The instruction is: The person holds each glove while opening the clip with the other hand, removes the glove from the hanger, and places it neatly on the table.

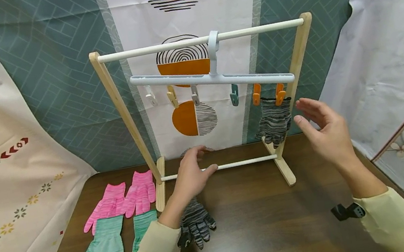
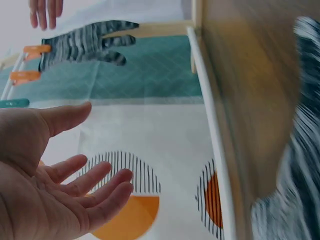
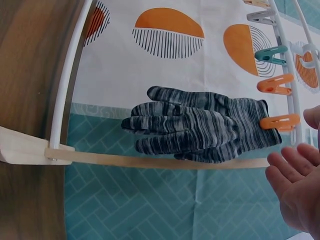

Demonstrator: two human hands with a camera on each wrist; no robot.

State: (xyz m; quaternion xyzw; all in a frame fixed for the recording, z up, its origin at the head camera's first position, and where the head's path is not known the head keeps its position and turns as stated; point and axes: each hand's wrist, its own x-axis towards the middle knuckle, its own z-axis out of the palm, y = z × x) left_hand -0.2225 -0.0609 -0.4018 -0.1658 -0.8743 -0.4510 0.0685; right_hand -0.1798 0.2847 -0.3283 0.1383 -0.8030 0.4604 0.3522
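A black-and-grey striped glove (image 1: 275, 121) hangs fingers-down at the right end of a pale blue clip hanger (image 1: 178, 78). An orange clip (image 3: 281, 122) bites its cuff, and a second orange clip (image 3: 275, 85) sits beside the cuff's corner. My right hand (image 1: 325, 132) is just right of that glove, fingers loosely bent and holding nothing. Toward the rack's lower middle, my left hand (image 1: 191, 174) hovers with thumb and fingers spread apart, also holding nothing. Below its wrist another black-and-grey glove (image 1: 197, 225) lies on the table, partly hidden by the forearm.
A wooden rack (image 1: 117, 100) with white bars carries the hanger, which tilts down to the right. Its other clips, including a teal clip (image 1: 234, 95), hold nothing. Pink gloves (image 1: 107, 204) and green gloves (image 1: 104, 249) lie on the brown table (image 1: 267, 231) at left.
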